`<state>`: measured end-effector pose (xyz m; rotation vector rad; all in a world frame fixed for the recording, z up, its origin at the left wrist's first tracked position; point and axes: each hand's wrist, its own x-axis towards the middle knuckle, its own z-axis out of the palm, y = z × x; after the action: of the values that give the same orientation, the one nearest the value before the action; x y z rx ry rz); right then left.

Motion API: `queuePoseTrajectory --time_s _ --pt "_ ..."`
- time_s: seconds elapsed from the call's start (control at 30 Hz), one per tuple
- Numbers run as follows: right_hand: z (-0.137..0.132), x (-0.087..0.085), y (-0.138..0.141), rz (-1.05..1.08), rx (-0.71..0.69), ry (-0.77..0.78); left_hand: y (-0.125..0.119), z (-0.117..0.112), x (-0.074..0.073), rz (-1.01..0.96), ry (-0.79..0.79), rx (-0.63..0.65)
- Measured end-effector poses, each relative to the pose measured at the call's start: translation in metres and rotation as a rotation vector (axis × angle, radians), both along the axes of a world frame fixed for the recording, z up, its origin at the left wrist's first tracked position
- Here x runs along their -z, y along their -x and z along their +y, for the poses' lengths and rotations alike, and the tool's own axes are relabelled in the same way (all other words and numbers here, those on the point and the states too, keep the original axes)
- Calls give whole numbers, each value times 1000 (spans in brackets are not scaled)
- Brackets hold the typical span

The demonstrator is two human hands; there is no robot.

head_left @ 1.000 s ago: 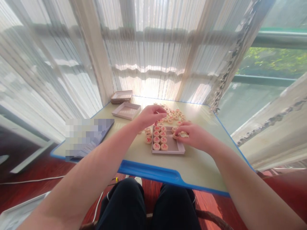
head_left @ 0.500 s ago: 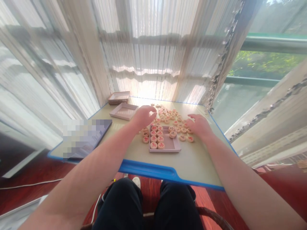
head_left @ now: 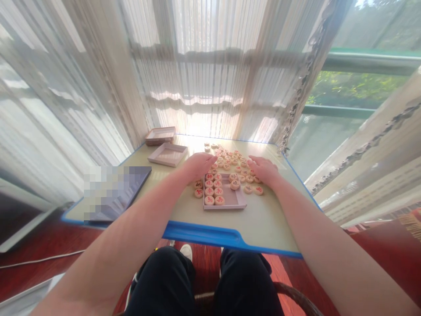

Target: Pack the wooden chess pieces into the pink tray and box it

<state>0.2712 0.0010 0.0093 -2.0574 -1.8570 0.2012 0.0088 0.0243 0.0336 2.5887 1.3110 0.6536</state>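
A shallow pale tray (head_left: 235, 202) lies on the blue-edged table (head_left: 263, 228) and holds several round wooden chess pieces with red marks (head_left: 213, 191) in rows. More loose pieces (head_left: 230, 158) are scattered behind and to the right of it. My left hand (head_left: 199, 164) rests palm down at the tray's far left corner, fingers stretched over pieces. My right hand (head_left: 263, 169) lies flat on the loose pieces at the tray's far right, fingers apart. Neither hand visibly holds a piece.
An empty pale tray (head_left: 167, 154) and a stacked brownish one (head_left: 160, 135) sit at the table's far left. A dark flat item, partly blurred (head_left: 115, 193), lies at the left edge. Sheer curtains (head_left: 210, 79) close off the far side. My knees are below the table's front edge.
My right hand left the tray, where it pinched a piece, and moved right and back onto the loose pieces. My left hand lowered from a raised reach to lie flat near the tray.
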Motion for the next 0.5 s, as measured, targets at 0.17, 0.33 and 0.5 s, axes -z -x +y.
queuePoseTrajectory --time_s 0.17,0.33,0.5 --pt "6 -1 1 -6 43 -64 1 1 0 -42 -50 -7" --pt "28 -6 6 -54 -72 -67 0 0 0 -35 -54 0" --pt "36 -5 10 -73 -140 -85 -1 -1 -3 -13 14 -11"
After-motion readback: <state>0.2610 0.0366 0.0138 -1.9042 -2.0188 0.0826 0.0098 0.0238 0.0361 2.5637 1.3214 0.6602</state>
